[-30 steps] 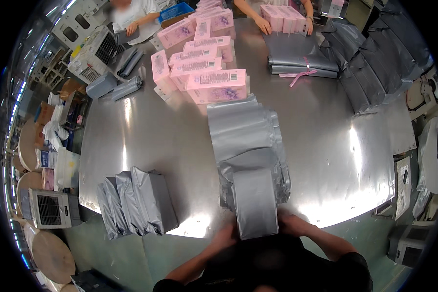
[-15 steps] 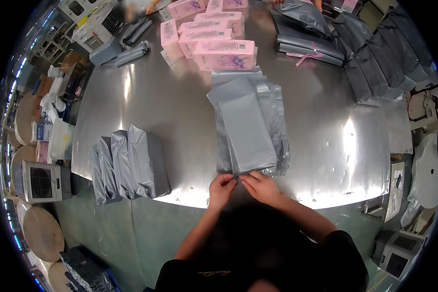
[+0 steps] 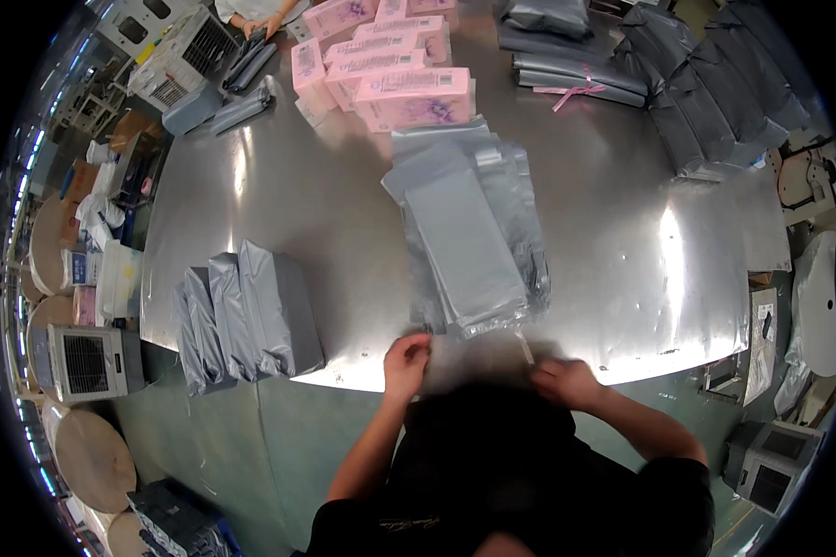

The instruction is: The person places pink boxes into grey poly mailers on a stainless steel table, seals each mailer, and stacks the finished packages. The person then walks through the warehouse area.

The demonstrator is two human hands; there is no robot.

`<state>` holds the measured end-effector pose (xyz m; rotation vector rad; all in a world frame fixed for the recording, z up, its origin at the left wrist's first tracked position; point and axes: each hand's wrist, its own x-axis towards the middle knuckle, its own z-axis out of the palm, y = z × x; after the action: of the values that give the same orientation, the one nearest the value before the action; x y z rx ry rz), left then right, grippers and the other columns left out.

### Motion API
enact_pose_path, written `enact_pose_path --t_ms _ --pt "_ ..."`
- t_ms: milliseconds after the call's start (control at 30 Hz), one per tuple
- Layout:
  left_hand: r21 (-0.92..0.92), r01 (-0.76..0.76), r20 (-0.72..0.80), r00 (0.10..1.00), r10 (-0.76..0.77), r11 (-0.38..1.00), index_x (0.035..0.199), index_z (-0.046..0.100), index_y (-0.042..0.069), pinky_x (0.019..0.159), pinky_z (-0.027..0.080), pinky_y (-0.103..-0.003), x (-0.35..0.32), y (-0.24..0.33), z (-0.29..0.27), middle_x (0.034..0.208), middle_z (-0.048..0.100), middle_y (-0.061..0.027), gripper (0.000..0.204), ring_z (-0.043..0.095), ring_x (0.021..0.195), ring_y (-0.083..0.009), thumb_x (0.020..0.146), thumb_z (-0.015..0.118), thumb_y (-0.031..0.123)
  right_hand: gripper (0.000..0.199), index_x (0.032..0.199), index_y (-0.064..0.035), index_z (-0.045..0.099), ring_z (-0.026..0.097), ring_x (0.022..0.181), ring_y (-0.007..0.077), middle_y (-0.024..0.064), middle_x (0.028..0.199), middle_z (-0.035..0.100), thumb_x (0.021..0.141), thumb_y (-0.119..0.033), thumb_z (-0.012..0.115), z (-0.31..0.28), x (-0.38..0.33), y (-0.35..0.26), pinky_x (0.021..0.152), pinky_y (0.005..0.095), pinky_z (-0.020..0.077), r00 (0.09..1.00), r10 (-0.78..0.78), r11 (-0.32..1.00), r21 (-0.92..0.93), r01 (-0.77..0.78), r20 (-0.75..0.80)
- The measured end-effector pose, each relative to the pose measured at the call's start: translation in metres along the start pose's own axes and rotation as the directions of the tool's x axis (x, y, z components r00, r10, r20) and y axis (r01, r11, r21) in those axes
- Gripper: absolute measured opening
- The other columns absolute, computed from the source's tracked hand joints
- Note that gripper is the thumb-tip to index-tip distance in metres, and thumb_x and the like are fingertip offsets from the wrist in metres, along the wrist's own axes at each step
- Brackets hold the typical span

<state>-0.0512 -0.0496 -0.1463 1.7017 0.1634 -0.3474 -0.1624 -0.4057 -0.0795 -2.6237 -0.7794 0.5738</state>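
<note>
A pile of grey plastic mailing bags [image 3: 464, 232] lies in front of me, its lower edge near the table's front edge. At the pile's near left corner, my left hand [image 3: 405, 368] is closed, with thumb and fingertips pinching the edge of a bag. My right hand [image 3: 569, 382], smeared a little by motion, is closed to the right of the bags, over the table's edge. A thin pale strip [image 3: 526, 347] runs from the bags' lower edge toward its fingers. The exact grip on the strip is blurred.
Several filled grey parcels [image 3: 255, 311] stand in a row at the left. Pink printed boxes [image 3: 413, 97] are stacked at the far middle. Far right, rolled grey bags with a pink ribbon [image 3: 576, 91] lie beside dark grey parcels [image 3: 715, 102]. Another person's hands [image 3: 262, 26] handle grey bags far left.
My hands were together at the bags' near edge; the right has moved away to the right, drawing a pale strip out. The other person's hands have come into view at the far left.
</note>
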Motion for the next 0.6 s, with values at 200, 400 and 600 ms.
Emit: enact_pose_path --t_ms 200,400,600 --pt "0.57 -0.815 0.628 0.351 0.694 -0.104 0.127 0.07 0.014 0.108 0.046 -0.039 0.023 0.105 0.0 0.138 0.061 -0.0057 0.043 0.058 0.125 -0.0206 0.085 0.066 0.009 0.041 0.125 -0.0164 0.067 0.066 0.109 0.0278 0.0048 0.128 0.065 0.084 -0.015 0.069 -0.121 -0.088 0.067 0.097 0.0421 0.0518 0.847 0.482 0.876 -0.139 -0.462 0.223" --pt "0.336 -0.857 0.861 0.112 0.496 -0.39 0.115 0.074 0.011 0.12 0.037 -0.043 0.065 0.103 0.017 0.133 0.065 -0.0025 0.031 0.053 0.134 -0.0206 0.085 0.064 0.013 0.037 0.118 -0.0169 0.071 0.062 0.118 0.022 0.0017 0.121 0.068 0.083 -0.011 0.063 -0.131 0.08 0.079 0.115 0.0424 0.0413 0.722 -0.634 0.671 -0.659 0.339 -0.275" --pt "0.412 -0.9 0.653 0.398 0.644 0.139 0.099 0.073 0.006 0.117 0.042 -0.046 0.076 0.12 0.006 0.108 0.072 -0.007 0.015 0.063 0.123 -0.0261 0.084 0.069 0.006 0.026 0.104 -0.011 0.074 0.064 0.117 0.023 0.0034 0.109 0.072 0.079 -0.009 0.07 -0.147 0.12 0.093 0.118 0.0431 0.0396 0.785 -0.527 0.845 -0.302 0.441 -0.326"
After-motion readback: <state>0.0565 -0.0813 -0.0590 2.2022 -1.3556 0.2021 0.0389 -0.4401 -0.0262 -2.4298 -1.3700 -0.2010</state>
